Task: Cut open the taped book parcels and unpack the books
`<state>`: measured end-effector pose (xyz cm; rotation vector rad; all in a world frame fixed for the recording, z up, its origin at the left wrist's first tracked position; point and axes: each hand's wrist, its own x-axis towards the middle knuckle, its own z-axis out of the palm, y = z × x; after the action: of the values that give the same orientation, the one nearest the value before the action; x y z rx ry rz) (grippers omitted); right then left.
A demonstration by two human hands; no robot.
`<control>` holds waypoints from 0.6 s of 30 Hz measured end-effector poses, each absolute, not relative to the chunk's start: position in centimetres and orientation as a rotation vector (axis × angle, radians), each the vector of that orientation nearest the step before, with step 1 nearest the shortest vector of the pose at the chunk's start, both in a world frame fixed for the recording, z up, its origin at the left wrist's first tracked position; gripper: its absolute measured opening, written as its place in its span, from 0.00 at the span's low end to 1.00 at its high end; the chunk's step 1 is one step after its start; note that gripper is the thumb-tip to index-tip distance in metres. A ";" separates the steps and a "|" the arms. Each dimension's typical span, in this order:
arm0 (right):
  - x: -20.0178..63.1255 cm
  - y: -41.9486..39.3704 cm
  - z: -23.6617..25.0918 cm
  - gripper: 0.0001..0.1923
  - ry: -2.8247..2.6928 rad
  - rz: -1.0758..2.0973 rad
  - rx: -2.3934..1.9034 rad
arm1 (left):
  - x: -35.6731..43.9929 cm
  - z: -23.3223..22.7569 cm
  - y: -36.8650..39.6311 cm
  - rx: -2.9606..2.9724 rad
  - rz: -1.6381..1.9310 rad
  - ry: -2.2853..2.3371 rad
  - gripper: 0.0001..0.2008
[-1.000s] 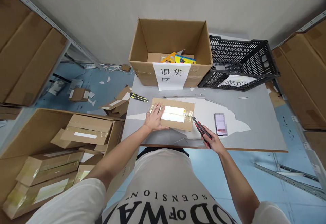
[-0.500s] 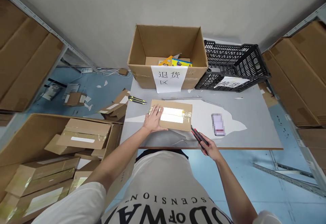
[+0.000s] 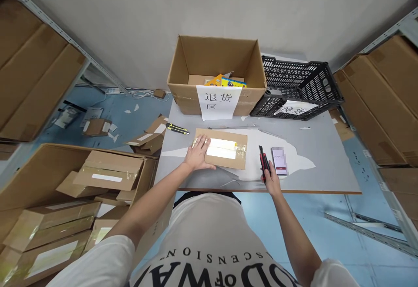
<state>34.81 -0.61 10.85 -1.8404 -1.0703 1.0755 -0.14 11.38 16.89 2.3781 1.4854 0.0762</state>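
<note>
A taped cardboard box [image 3: 225, 163] with a white label lies on the grey table. My left hand [image 3: 197, 153] rests spread on its left end. In my right hand [image 3: 271, 180] is a red and black utility knife [image 3: 264, 161], its tip pointing away from me, apart from the box. Just right of the knife lies a phone [image 3: 278, 160] with its screen lit. Another utility knife [image 3: 177, 128], black and yellow, sits on the table beyond the box's left end.
At the table's back stand an open carton [image 3: 183, 99] with a paper sign and a black plastic crate [image 3: 295, 91]. A large carton [image 3: 148, 169] full of small boxes stands left of the table [image 3: 333, 165]. Shelving with big boxes [image 3: 382, 104] flanks the right.
My right hand has drawn the utility knife away from the box's near right corner, rightward towards the phone, and turned it more upright in view. My left hand stays on the box.
</note>
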 end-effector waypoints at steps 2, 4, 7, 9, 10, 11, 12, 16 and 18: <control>33.0 0.7 10.8 0.37 -1.023 1.058 -1.744 | -0.8 16.6 11.4 2.281 0.251 1.458 0.53; 31.3 1.9 11.2 0.35 -0.977 1.044 -1.655 | -1.8 16.0 11.7 2.119 0.473 1.470 0.47; 29.2 3.8 12.1 0.31 -0.882 1.041 -1.531 | -3.6 14.8 12.4 1.659 0.736 1.529 0.41; 28.2 5.1 12.6 0.28 -0.800 1.052 -1.450 | -4.7 14.1 13.0 1.241 0.802 1.476 0.39; 27.8 5.6 12.7 0.27 -0.763 1.063 -1.414 | -5.3 13.8 13.3 1.057 0.808 1.416 0.38; 27.4 6.1 12.7 0.26 -0.730 1.076 -1.387 | -5.7 13.6 13.5 0.912 0.799 1.345 0.38; 27.2 6.4 12.7 0.25 -0.703 1.090 -1.367 | -6.0 13.6 13.7 0.811 0.778 1.278 0.39; 26.5 7.1 12.1 0.24 -0.636 1.127 -1.353 | -6.0 13.8 13.8 0.701 0.678 1.152 0.38; 26.5 7.1 11.8 0.25 -0.625 1.122 -1.366 | -5.8 14.0 13.6 0.703 0.673 1.160 0.37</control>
<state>26.46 7.12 11.79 -1.3657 -0.6249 1.1215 -5.77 13.62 14.04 0.7031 1.1602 0.6729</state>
